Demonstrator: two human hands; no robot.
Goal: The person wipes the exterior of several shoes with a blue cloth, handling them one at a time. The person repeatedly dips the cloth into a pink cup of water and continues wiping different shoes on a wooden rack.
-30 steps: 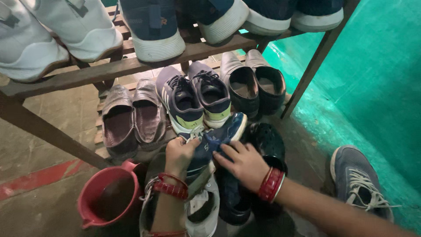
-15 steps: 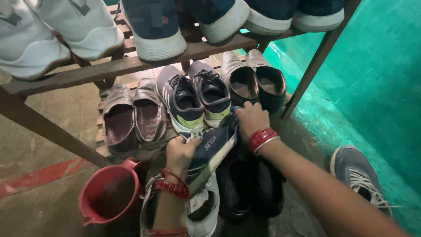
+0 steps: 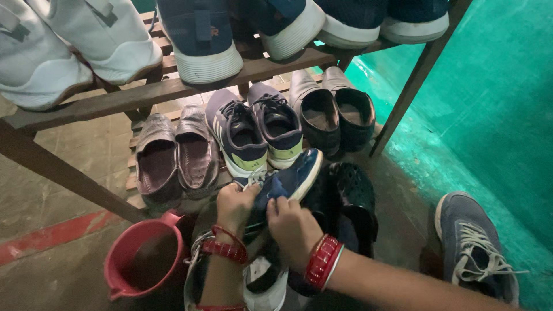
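From the head view, you are looking down at a wooden shoe rack [image 3: 173, 86] with a heap of footwear on the floor in front of it. Your left hand [image 3: 235, 203] is curled shut around the near end of a blue sneaker [image 3: 288, 183], gripping it by the laces and tongue side. Your right hand [image 3: 294, 227] is closed on the same blue sneaker from the other side, fingers wrapped over its upper. The sneaker is lifted above the heap, tilted, its white-edged toe pointing toward the rack's lower shelf.

Both wrists carry red bangles [image 3: 322, 261].

Just under your hands lie a white and grey shoe [image 3: 262, 282] and black perforated clogs [image 3: 351, 196], touching one another in the pile. A red plastic mug [image 3: 144, 262] stands on the floor just beside your left forearm.

On the lower shelf, behind the held sneaker, sit a pair of brown slip-ons [image 3: 173, 158], a pair of navy sneakers with pale green heels [image 3: 256, 129], and a pair of black leather shoes [image 3: 334, 109]. The upper shelf carries white and dark blue sneakers, toes toward you.

A single grey lace-up shoe [image 3: 475, 245] lies apart on the floor near the green wall [image 3: 507, 86].
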